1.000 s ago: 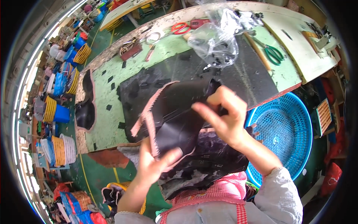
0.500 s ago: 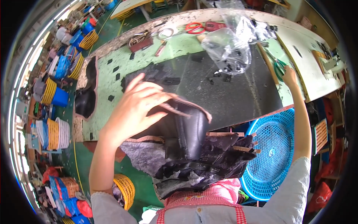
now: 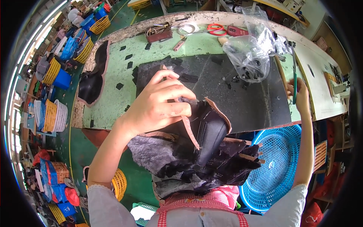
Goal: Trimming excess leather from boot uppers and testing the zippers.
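Note:
My left hand (image 3: 157, 104) is closed on the upper edge of a black leather boot upper (image 3: 212, 133), with dark fur and a pinkish trim along its border. A loose strip of that trim hangs below my fingers. Under it, a stack of black fur-lined leather pieces (image 3: 151, 154) lies over my lap against the table edge. Off to the right, my right hand (image 3: 301, 97) is closed around green-handled scissors (image 3: 295, 85), raised with the blades pointing away from me.
A black cutting mat (image 3: 242, 102) covers much of the green table, with dark scraps on it. Another leather piece (image 3: 92, 85) lies at left. Clear plastic bag (image 3: 247, 60), red scissors (image 3: 216, 29), utility knife (image 3: 180, 43) and tool box (image 3: 159, 33) sit farther back. A blue basket (image 3: 274, 155) stands at right.
My right hand has lifted the green scissors off the table. My left fingers have closed on the upper's edge, and a trim strip now dangles there. The view has shifted slightly left.

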Tool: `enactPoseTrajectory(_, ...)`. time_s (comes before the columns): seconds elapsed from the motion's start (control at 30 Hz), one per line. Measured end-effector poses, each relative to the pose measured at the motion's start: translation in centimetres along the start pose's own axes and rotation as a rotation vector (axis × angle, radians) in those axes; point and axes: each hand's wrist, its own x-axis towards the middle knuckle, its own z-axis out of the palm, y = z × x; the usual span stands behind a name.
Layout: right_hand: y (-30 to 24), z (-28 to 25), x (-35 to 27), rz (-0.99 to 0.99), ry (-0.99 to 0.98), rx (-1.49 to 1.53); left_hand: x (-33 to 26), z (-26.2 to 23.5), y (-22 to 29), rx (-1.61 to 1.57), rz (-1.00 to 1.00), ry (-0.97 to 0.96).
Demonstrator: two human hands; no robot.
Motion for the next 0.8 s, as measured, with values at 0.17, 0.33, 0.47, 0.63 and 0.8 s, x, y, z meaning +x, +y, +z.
enactPoseTrajectory(0.17, -15.0, 10.2, -7.0, -0.232, -0.397, 0.769, 1.3, 0.7, 0.6, 0.010, -0.014, 0.010)
enactPoseTrajectory(0.33, -18.2, 12.2, -9.2, -0.272, -0.563, 0.736, 2.2, 0.9, 0.5, -0.004, 0.004, -0.027)
enactPoseTrajectory(0.47, -18.7, 11.0, -11.1, -0.353, -0.494, 0.487, 2.1, 0.9, 0.7, 0.004, 0.013, 0.013)
enactPoseTrajectory(0.63, -19.4, 11.8, -11.9, -0.447, -0.230, 0.200, 2.5, 1.3, 0.6, -0.027, 0.014, 0.002)
enactPoseTrajectory(0.8, -19.5, 11.3, -11.7, -0.344, -0.346, 0.138, 2.7, 1.4, 0.8, 0.019, 0.032, 0.014)
